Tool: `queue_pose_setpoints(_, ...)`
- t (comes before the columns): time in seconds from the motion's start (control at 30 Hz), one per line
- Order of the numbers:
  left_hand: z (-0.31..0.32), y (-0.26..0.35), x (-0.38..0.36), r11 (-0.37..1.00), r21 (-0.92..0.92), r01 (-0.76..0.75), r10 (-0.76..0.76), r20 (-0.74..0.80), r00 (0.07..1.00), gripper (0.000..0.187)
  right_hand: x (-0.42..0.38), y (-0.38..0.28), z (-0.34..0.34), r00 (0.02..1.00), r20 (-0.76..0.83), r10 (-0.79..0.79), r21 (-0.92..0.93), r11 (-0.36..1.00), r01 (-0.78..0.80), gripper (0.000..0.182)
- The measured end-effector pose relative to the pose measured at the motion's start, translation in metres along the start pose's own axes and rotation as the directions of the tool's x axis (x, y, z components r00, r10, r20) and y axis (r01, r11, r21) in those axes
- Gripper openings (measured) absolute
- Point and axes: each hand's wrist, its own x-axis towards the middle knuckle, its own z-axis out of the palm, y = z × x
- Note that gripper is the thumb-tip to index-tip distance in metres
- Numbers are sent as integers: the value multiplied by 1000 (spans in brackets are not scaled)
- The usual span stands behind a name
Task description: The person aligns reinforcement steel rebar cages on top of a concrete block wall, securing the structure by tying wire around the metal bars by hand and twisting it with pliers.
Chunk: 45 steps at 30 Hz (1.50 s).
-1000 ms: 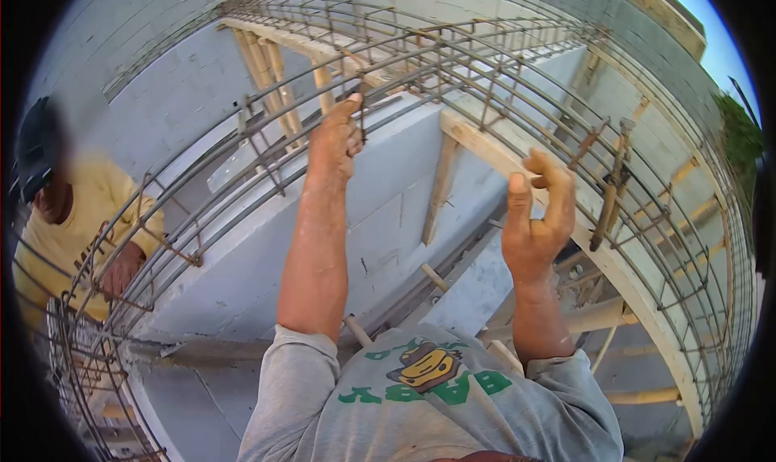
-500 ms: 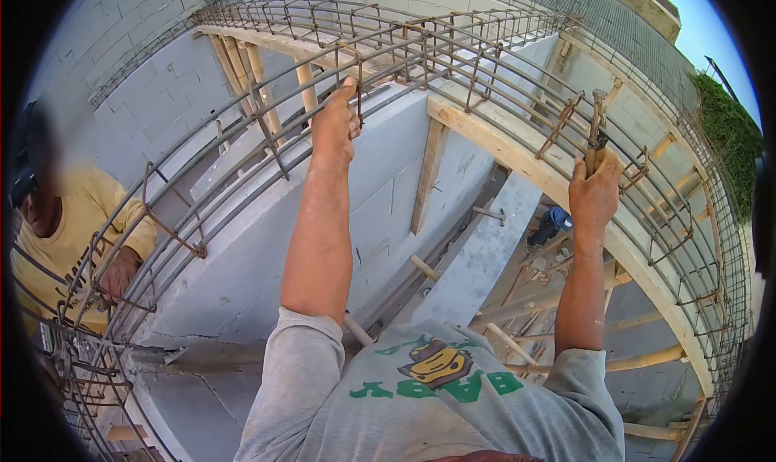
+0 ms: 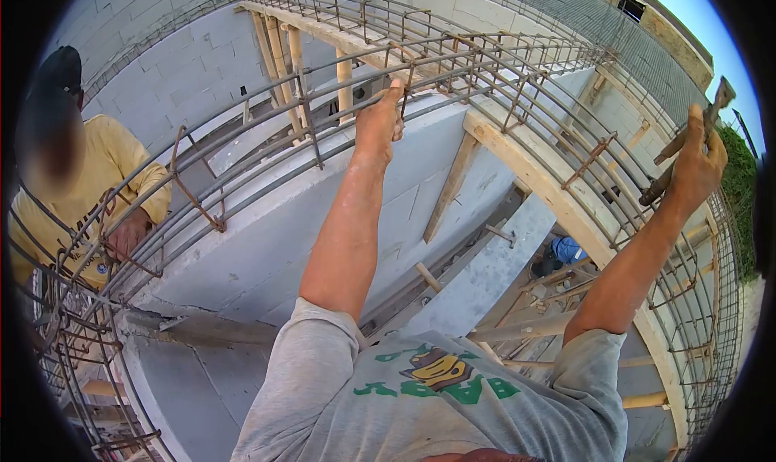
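My left hand (image 3: pixel 378 126) is closed at the near side of the rebar cage, its fingers around an upright rebar stirrup (image 3: pixel 408 82). The long bars (image 3: pixel 275 106) of the cage run past it along the top of a light block wall (image 3: pixel 323 211). My right hand (image 3: pixel 697 171) is raised at the right, above the cage and apart from it, gripping a pair of rusty pincers (image 3: pixel 719 98). The pincers' head points up and their two handles spread to the left below my fingers. A tilted, rusty stirrup (image 3: pixel 588 163) sits on the bars left of that hand.
A co-worker in a yellow shirt (image 3: pixel 121 151) has a hand (image 3: pixel 129 234) at the bars on the left. Wooden formwork (image 3: pixel 525 159) lines the right-hand beam. Below are a plank (image 3: pixel 485 260), timber poles and a person in blue (image 3: pixel 570 250).
My right hand has lifted the pincers away from the cage, up and to the right. My left hand stays at the stirrup while the view has shifted.
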Motion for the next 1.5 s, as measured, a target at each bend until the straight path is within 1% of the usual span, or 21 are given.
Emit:
queue_pose_setpoints(0.07, -2, -1, -2, 1000, 4, -19, 19, 20, 1000, 40, -8, 9, -11, 999, -3, 34, 116, 993, -33, 63)
queue_pose_setpoints(0.1, -1, -1, -1, 999, 13, -32, 32, 4, 999, 41, -11, -19, -30, 959, 201, 198, 370, 892, -261, 61)
queue_pose_setpoints(0.17, 2, -3, -2, 998, 45, -40, 41, -19, 999, 44, -35, -40, -27, 888, 402, 221, 742, 489, -458, 50)
queue_pose_setpoints(0.23, 4, -4, -4, 997, 47, -55, 57, -46, 997, 47, -64, -58, -31, 705, 681, 198, 572, 458, -681, 41)
queue_pose_setpoints(0.27, 3, -5, -2, 998, 41, -50, 52, -46, 998, 48, -86, -64, -23, 558, 830, 5, 533, 287, -796, 36)
queue_pose_setpoints(0.3, 1, -5, -1, 998, 31, -47, 49, -46, 998, 48, -115, -72, -12, 394, 905, -159, 402, 23, -915, 34)
queue_pose_setpoints(0.33, 0, -4, 0, 999, 27, -29, 30, -34, 999, 49, -142, -84, -7, 234, 924, -302, 196, -151, -969, 34)
queue_pose_setpoints(0.37, 1, -3, -1, 999, 32, -15, 15, -21, 1000, 49, -167, -92, -2, 80, 909, -409, -20, -236, -971, 36)
queue_pose_setpoints(0.43, -1, 2, -4, 999, 43, 5, -5, -6, 1000, 50, -198, -119, -4, -38, 854, -520, -234, -318, -919, 39)
queue_pose_setpoints(0.53, 1, 2, -6, 999, 54, 7, -6, -27, 1000, 51, -209, -141, 0, -116, 815, -568, -316, -268, -910, 37)
queue_pose_setpoints(0.63, -4, -4, 0, 998, 63, 15, -14, -21, 1000, 49, -214, -137, 26, -260, 741, -619, -219, 143, -965, 30)
queue_pose_setpoints(0.73, -3, -2, -1, 999, 51, 11, -10, -15, 1000, 49, -213, -138, 48, -400, 681, -613, 5, 550, -835, 28)
queue_pose_setpoints(0.83, 0, -1, -5, 999, 50, -6, 7, -27, 1000, 48, -197, -154, 50, -180, 775, -606, 467, 741, -483, 23)
queue_pose_setpoints(0.93, 0, -2, -3, 998, 52, 22, -20, -47, 999, 47, -196, -165, 60, -29, 718, -695, 681, 710, -178, 19)
queue_pose_setpoints(1.03, 0, 1, -5, 998, 62, 13, -11, -30, 999, 55, -195, -179, 56, 8, 727, -687, 683, 722, -109, 19)
queue_pose_setpoints(1.13, 0, 1, -5, 999, 46, 6, -5, -12, 1000, 54, -191, -189, 50, -13, 771, -637, 636, 771, -36, 24)
queue_pose_setpoints(1.23, 1, -1, -5, 1000, 0, -16, 16, -17, 1000, 43, -186, -190, 51, -23, 805, -593, 591, 805, -58, 28)
queue_pose_setpoints(1.33, 1, -2, -6, 995, 73, -74, 77, -30, 997, 49, -174, -200, 55, -158, 851, -500, 502, 864, -32, 36)
queue_pose_setpoints(1.43, -5, -40, -8, 858, 368, -359, 434, -142, 890, 47, -178, -194, 71, -266, 827, -496, 397, 849, -347, 39)
queue_pose_setpoints(1.47, -8, -51, -22, 841, 437, -319, 431, -187, 883, 55, -177, -191, 78, -323, 808, -492, 336, 836, -434, 38)
queue_pose_setpoints(1.5, -7, -58, -30, 879, 394, -268, 339, -120, 933, 58, -178, -187, 84, -381, 782, -493, 262, 815, -516, 37)
